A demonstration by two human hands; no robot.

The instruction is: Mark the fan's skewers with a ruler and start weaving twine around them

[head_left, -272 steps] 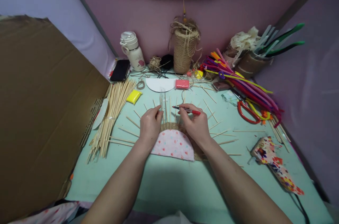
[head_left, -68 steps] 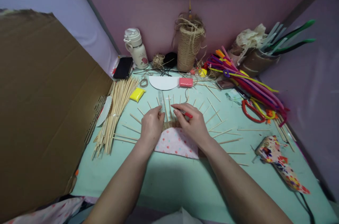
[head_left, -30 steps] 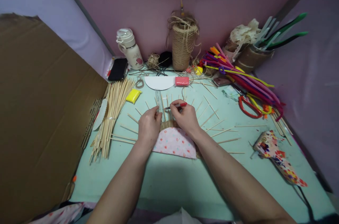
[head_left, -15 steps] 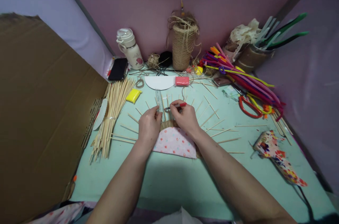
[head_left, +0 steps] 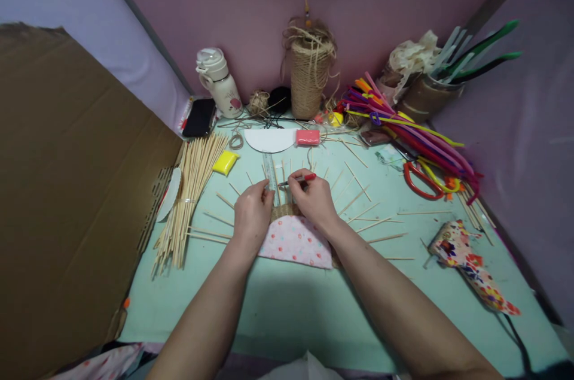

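Note:
A half-round piece of pink dotted fabric (head_left: pixel 298 242) lies in front of me, edged along its curve with brown twine (head_left: pixel 285 210). Thin wooden sticks (head_left: pixel 379 224) fan outward from that edge. My left hand (head_left: pixel 253 210) is closed on a clear ruler (head_left: pixel 271 172), which lies along one of the upper sticks. In my right hand (head_left: pixel 313 201) I pinch a pen (head_left: pixel 297 180) with a red end, its tip at a stick just right of the ruler. Parts of the twine edge are hidden under both hands.
Left stand a stick bundle (head_left: pixel 192 194), a yellow packet (head_left: pixel 225 162) and a cardboard sheet (head_left: pixel 76 188). Behind are a white half-disc (head_left: pixel 270 140), a pink packet (head_left: pixel 308 137), a bottle (head_left: pixel 220 84) and a twine spool (head_left: pixel 308 78). Right lie pipe cleaners (head_left: pixel 412 128), red-handled scissors (head_left: pixel 421 182) and a patterned glue gun (head_left: pixel 473 266).
Both hands, the ruler and the pen stay practically where they were. Only the camera view has shifted very slightly.

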